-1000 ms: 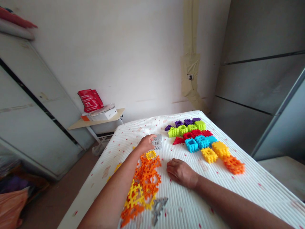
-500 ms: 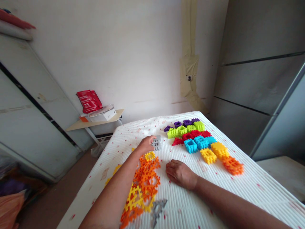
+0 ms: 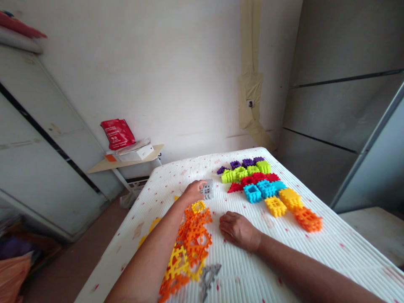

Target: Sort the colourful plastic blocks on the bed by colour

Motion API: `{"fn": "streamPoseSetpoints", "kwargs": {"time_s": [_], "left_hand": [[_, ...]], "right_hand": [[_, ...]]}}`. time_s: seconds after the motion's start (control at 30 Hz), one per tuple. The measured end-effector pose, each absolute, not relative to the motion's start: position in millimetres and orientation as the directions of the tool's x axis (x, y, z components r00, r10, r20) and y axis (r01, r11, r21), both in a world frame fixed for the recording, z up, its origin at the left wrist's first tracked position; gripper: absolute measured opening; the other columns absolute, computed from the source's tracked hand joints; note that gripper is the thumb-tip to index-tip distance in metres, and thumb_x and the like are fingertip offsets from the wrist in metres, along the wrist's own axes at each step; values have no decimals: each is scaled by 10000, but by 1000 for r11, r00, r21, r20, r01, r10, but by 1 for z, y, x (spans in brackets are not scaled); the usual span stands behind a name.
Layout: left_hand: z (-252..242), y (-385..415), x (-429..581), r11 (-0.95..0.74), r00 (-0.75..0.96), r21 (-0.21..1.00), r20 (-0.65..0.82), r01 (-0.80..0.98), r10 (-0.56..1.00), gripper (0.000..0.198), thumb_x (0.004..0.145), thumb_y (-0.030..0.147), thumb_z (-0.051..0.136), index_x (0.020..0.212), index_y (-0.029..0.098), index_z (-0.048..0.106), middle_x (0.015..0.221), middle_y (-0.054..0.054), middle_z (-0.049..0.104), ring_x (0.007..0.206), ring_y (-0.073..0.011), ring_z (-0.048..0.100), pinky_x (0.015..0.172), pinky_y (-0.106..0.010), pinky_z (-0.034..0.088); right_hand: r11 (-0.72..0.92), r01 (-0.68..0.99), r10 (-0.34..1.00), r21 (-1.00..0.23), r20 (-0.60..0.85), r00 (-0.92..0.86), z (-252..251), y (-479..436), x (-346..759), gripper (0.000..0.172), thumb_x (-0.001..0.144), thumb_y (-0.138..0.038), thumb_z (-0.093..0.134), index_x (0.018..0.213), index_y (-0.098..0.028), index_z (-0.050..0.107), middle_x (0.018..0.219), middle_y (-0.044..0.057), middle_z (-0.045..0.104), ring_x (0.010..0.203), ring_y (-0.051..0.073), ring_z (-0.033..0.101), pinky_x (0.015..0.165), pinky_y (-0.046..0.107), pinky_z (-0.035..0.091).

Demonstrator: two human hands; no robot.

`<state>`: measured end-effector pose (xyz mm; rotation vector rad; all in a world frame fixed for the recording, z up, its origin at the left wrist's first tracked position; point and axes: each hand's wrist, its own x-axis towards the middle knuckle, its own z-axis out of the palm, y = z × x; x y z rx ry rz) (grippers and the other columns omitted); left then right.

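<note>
My left hand (image 3: 193, 191) reaches forward past the loose pieces, its fingers closed on the left edge of a grey square interlocking tile (image 3: 207, 190) with a window grid. Whether other tiles lie under that one I cannot tell. Beside the left forearm spreads a heap of orange interlocking tiles (image 3: 195, 235) and yellow interlocking tiles (image 3: 176, 261). A grey triangular tile (image 3: 209, 278) lies near the front. My right hand (image 3: 237, 229) rests curled on the ribbed cover, right of the heap; its fingertips are tucked out of sight.
Sorted stacks stand at the right: purple (image 3: 235, 164), lime green (image 3: 241, 172), red (image 3: 248, 180), blue (image 3: 252, 193), yellow (image 3: 275, 206) and orange tiles (image 3: 308, 219). A side table (image 3: 104, 165) holds a red bag (image 3: 118, 134) and a white box (image 3: 137, 153). Grey cabinets (image 3: 331, 105) flank the right.
</note>
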<state>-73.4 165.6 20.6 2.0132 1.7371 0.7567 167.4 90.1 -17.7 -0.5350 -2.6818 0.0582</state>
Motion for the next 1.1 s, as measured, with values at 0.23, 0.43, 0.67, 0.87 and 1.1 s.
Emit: {"fn": "streamPoseSetpoints", "kwargs": {"time_s": [0.23, 0.43, 0.67, 0.87, 1.1], "left_hand": [[36, 155, -74, -161, 64, 624, 174, 765, 983, 581, 518, 88, 672, 1085, 211, 642, 987, -24, 612, 806, -150, 560, 754, -260, 453], [53, 122, -111, -86, -85, 649, 227, 756, 970, 445, 654, 193, 546, 1091, 170, 629, 1025, -57, 641, 812, -153, 579, 786, -284, 464], [22, 41, -193, 73, -523, 835, 271, 545, 808, 383, 587, 385, 589, 875, 154, 689, 842, -66, 695, 789, -203, 611, 731, -308, 474], [-9, -3, -223, 81, -872, 979, 129, 189, 472, 428, 477, 387, 619, 815, 131, 678, 634, -27, 640, 558, -148, 551, 521, -266, 422], [-16, -5, -229, 23, -910, 995, 80, 98, 406, 378, 467, 300, 642, 801, 125, 682, 584, -2, 613, 545, -129, 535, 519, -256, 422]], "right_hand": [[930, 345, 366, -126, 397, -842, -17, 90, 168, 241, 917, -186, 415, 696, -181, 513, 778, 32, 566, 724, 142, 463, 697, 268, 365], [938, 316, 347, -143, 429, -834, -19, 91, 168, 265, 923, -178, 393, 688, -178, 515, 770, 38, 566, 726, 140, 475, 715, 268, 382], [920, 334, 391, -205, 427, -815, -17, 93, 166, 255, 923, -183, 379, 748, -175, 565, 779, 49, 594, 754, 147, 526, 716, 263, 415], [844, 438, 534, -308, 424, -731, -6, 102, 137, 222, 911, -180, 396, 905, -168, 618, 887, 69, 640, 846, 156, 582, 747, 255, 450], [699, 626, 715, -346, 303, -630, 8, 105, 88, 245, 859, -194, 492, 1067, -191, 620, 1107, 68, 626, 1038, 169, 552, 883, 267, 422]]}}
